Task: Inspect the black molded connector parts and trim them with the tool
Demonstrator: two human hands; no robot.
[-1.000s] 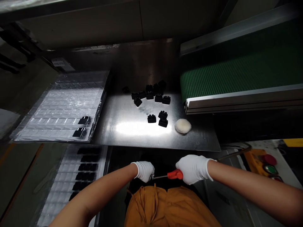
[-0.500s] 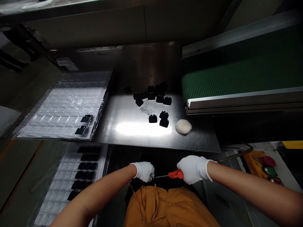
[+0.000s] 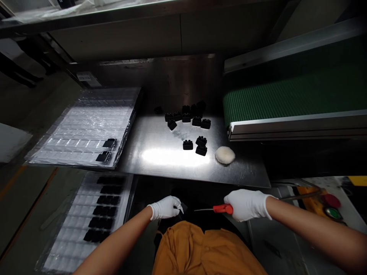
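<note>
My right hand (image 3: 248,205), in a white glove, is wrapped round a red air blow gun (image 3: 222,208). The gun's thin metal nozzle points left, toward my left hand (image 3: 166,208). That hand, gloved in white too, pinches a small black plastic part (image 3: 185,209), of which only a dark edge shows against the dark background. Between nozzle tip and part there is a small gap. Both hands are low, in front of the bench edge. Several similar black parts (image 3: 187,144) lie on the metal bench (image 3: 160,168), with a round cream pad (image 3: 225,155) to their right.
At left, a stack of clear plastic trays (image 3: 83,126) bears two black pieces. A lower tray (image 3: 71,225) holds rows of black parts. A green conveyor belt (image 3: 286,89) stands at right, above an orange control box (image 3: 311,198). Someone's dark-clad legs (image 3: 31,57) show far left.
My hands have moved apart: the left a little leftward with the black part, the right rightward with the air blow gun. The view has shifted slightly.
</note>
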